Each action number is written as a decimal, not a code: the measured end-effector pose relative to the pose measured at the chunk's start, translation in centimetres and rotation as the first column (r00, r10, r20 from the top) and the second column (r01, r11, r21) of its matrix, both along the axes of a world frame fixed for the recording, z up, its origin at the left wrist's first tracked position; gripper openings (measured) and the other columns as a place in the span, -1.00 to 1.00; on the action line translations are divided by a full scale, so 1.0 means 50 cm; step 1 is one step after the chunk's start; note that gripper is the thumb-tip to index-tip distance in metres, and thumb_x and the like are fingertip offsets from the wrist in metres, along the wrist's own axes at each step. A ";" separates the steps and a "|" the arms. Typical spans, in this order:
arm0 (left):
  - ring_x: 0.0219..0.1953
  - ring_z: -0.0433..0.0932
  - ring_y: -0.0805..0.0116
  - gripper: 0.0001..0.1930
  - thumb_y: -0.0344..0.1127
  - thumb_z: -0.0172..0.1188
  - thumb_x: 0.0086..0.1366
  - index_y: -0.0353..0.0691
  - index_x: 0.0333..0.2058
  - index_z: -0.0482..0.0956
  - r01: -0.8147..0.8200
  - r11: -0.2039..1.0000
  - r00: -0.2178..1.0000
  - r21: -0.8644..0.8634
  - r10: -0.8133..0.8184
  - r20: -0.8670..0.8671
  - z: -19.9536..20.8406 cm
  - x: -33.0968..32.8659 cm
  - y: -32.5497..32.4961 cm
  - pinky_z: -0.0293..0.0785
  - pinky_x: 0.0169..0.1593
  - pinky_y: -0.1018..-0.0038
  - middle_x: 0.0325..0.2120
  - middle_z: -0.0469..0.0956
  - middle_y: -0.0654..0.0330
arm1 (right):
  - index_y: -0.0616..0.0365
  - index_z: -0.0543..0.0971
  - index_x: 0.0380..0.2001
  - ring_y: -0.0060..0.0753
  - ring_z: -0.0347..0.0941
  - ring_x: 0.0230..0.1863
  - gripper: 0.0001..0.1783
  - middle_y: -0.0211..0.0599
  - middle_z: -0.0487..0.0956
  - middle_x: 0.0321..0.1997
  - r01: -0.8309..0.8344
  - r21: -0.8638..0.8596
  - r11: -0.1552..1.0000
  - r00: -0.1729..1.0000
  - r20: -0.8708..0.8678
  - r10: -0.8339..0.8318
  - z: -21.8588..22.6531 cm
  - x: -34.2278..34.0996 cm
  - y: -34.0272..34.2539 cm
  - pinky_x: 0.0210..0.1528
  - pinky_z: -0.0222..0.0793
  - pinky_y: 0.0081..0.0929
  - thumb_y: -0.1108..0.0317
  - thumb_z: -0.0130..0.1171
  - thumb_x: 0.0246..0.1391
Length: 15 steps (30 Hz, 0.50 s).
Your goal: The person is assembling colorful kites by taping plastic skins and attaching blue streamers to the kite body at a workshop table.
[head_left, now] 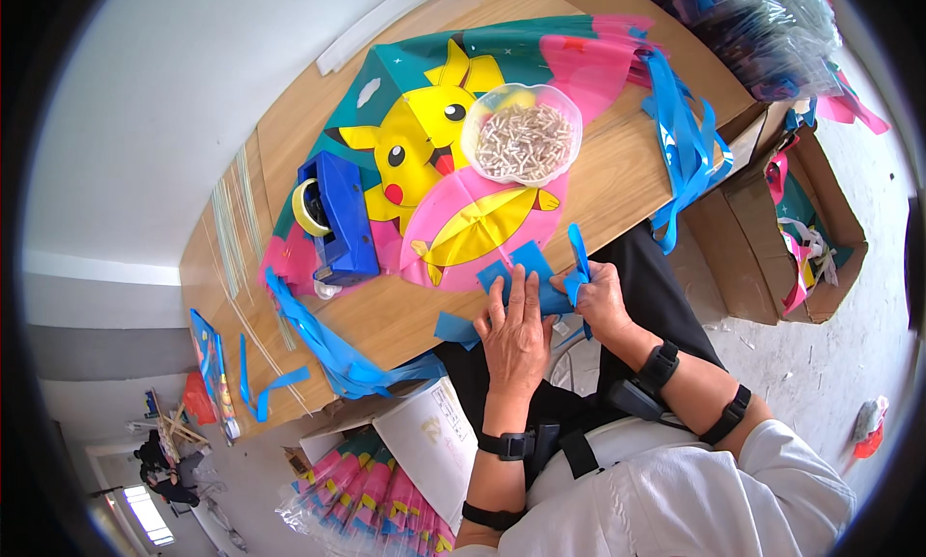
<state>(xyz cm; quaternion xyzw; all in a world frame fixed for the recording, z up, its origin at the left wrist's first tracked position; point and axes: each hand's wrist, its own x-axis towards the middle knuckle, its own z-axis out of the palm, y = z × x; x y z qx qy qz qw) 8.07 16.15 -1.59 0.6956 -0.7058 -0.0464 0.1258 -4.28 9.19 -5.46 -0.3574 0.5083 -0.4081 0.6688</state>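
At the near edge of the table, my left hand lies with its fingers stretched out over a blue strip of thin cloth. Beside it on the right, my right hand is closed around a narrow blue ribbon, whose free end sticks up above the fist. Just beyond both hands spreads a kite cloth in green and pink, printed with a yellow cartoon animal. On this cloth stand a clear plastic bowl of small pale tube-shaped pieces and a blue tape dispenser with a yellowish roll.
Blue ribbons hang over the table's right edge and its near left edge. Thin rods lie at the left. An open cardboard box stands right, and packed colourful bundles sit in a box below. Plastic-wrapped packages are piled far right.
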 end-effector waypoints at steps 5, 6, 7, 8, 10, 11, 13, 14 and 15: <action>0.23 0.19 0.02 -0.30 -0.30 0.35 0.05 -0.20 0.19 0.31 -0.001 1.000 1.000 0.000 0.001 0.010 -0.002 -0.001 -0.001 0.10 0.10 0.14 0.25 0.23 0.12 | 0.37 0.58 -0.57 -0.72 0.26 -0.56 -0.89 -0.50 0.47 -0.63 -0.023 0.006 1.000 1.000 -0.019 0.023 0.018 -0.004 -0.001 -0.56 0.22 -0.58 0.55 0.27 -0.06; 0.23 0.19 0.02 -0.30 -0.30 0.35 0.05 -0.20 0.19 0.31 0.000 1.000 1.000 -0.002 0.000 0.011 -0.003 -0.001 -0.001 0.10 0.09 0.15 0.25 0.24 0.11 | 0.38 0.58 -0.57 -0.72 0.26 -0.55 -0.89 -0.49 0.48 -0.63 -0.021 0.008 1.000 1.000 -0.012 0.021 0.020 -0.004 -0.001 -0.55 0.22 -0.58 0.54 0.27 -0.06; 0.23 0.19 0.02 -0.30 -0.30 0.35 0.05 -0.20 0.19 0.31 0.001 1.000 1.000 -0.005 -0.001 0.011 -0.003 -0.002 -0.002 0.10 0.09 0.15 0.25 0.24 0.11 | 0.38 0.58 -0.56 -0.72 0.26 -0.55 -0.89 -0.49 0.48 -0.62 -0.019 0.010 1.000 1.000 -0.006 0.019 0.021 -0.004 -0.001 -0.55 0.23 -0.58 0.54 0.28 -0.05; 0.22 0.20 0.02 -0.30 -0.30 0.35 0.05 -0.20 0.19 0.31 0.001 1.000 1.000 -0.009 -0.001 0.013 -0.003 -0.002 -0.002 0.10 0.09 0.15 0.25 0.24 0.11 | 0.38 0.58 -0.56 -0.72 0.26 -0.55 -0.89 -0.49 0.48 -0.62 -0.017 0.012 1.000 1.000 0.001 0.017 0.022 -0.004 -0.001 -0.55 0.23 -0.58 0.54 0.28 -0.05; 0.22 0.20 0.03 -0.30 -0.30 0.36 0.04 -0.20 0.19 0.31 0.002 1.000 1.000 -0.010 -0.001 0.016 -0.005 -0.002 -0.001 0.10 0.09 0.15 0.25 0.24 0.11 | 0.39 0.58 -0.54 -0.72 0.27 -0.54 -0.89 -0.48 0.49 -0.61 -0.010 0.011 1.000 1.000 0.010 0.010 0.018 -0.003 -0.001 -0.54 0.24 -0.58 0.54 0.28 -0.05; 0.22 0.20 0.03 -0.30 -0.30 0.36 0.04 -0.20 0.19 0.31 0.002 1.000 1.000 -0.011 -0.002 0.017 -0.005 -0.002 -0.002 0.10 0.09 0.15 0.25 0.24 0.11 | 0.39 0.58 -0.54 -0.72 0.27 -0.54 -0.89 -0.48 0.50 -0.61 -0.007 0.010 1.000 1.000 0.014 0.007 0.016 -0.003 -0.001 -0.54 0.25 -0.58 0.54 0.27 -0.05; 0.22 0.20 0.03 -0.30 -0.30 0.36 0.05 -0.19 0.19 0.32 0.000 1.000 1.000 -0.010 0.000 0.017 -0.004 -0.003 -0.003 0.09 0.10 0.15 0.25 0.24 0.11 | 0.40 0.58 -0.53 -0.72 0.28 -0.54 -0.89 -0.47 0.50 -0.60 -0.008 0.000 1.000 1.000 0.008 0.008 0.007 -0.003 -0.001 -0.54 0.25 -0.59 0.54 0.27 -0.04; 0.22 0.20 0.03 -0.30 -0.30 0.36 0.05 -0.19 0.19 0.32 -0.002 1.000 1.000 -0.008 0.002 0.016 -0.004 -0.003 -0.002 0.09 0.10 0.15 0.25 0.24 0.11 | 0.40 0.59 -0.52 -0.72 0.28 -0.54 -0.89 -0.47 0.50 -0.60 -0.010 -0.003 1.000 1.000 0.005 0.010 0.009 -0.002 -0.001 -0.54 0.25 -0.59 0.54 0.27 -0.04; 0.22 0.20 0.03 -0.30 -0.30 0.36 0.05 -0.18 0.19 0.32 -0.003 1.000 1.000 -0.007 0.003 0.017 -0.004 -0.003 -0.002 0.09 0.10 0.15 0.25 0.24 0.12 | 0.40 0.59 -0.52 -0.71 0.28 -0.54 -0.90 -0.47 0.50 -0.60 -0.011 0.003 1.000 1.000 0.009 0.011 0.014 -0.003 -0.001 -0.54 0.26 -0.59 0.54 0.27 -0.04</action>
